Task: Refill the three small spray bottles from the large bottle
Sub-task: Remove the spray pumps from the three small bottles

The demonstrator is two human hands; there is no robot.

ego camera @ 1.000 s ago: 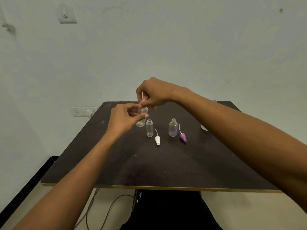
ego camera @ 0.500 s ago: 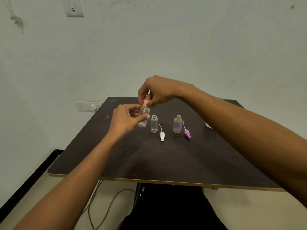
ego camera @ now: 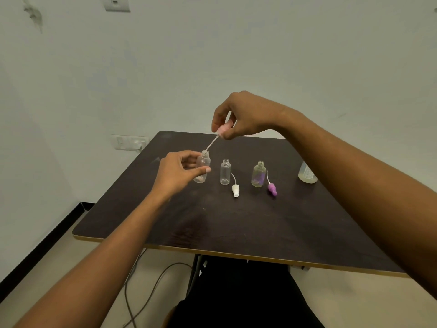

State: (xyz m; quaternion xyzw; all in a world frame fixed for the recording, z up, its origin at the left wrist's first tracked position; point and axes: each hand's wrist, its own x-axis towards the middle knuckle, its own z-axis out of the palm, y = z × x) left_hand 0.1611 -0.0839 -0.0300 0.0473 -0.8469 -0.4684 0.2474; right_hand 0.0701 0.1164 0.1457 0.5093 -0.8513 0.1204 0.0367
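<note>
My left hand (ego camera: 177, 172) grips a small clear bottle (ego camera: 203, 165) standing on the dark table (ego camera: 212, 223). Above it, my right hand (ego camera: 241, 116) pinches a pink spray cap (ego camera: 222, 130); its thin tube slants down, the tip still at the bottle's mouth. A second clear bottle (ego camera: 225, 172) stands uncapped to the right, its white spray cap (ego camera: 235, 190) lying beside it. Farther right stands a third uncapped bottle (ego camera: 258, 174) with a purple tint, and a purple spray cap (ego camera: 272, 188) lies next to it. The large bottle (ego camera: 307, 174) stands at the right, partly hidden behind my right forearm.
The table stands against a pale wall with a socket plate (ego camera: 131, 143) at its far left corner. Cables (ego camera: 142, 292) hang under the near edge. A black skirting (ego camera: 35, 252) runs along the floor at left.
My right hand has lifted the pink cap up and to the right, drawing its tube almost out of the bottle that my left hand holds. The view has shifted a little.
</note>
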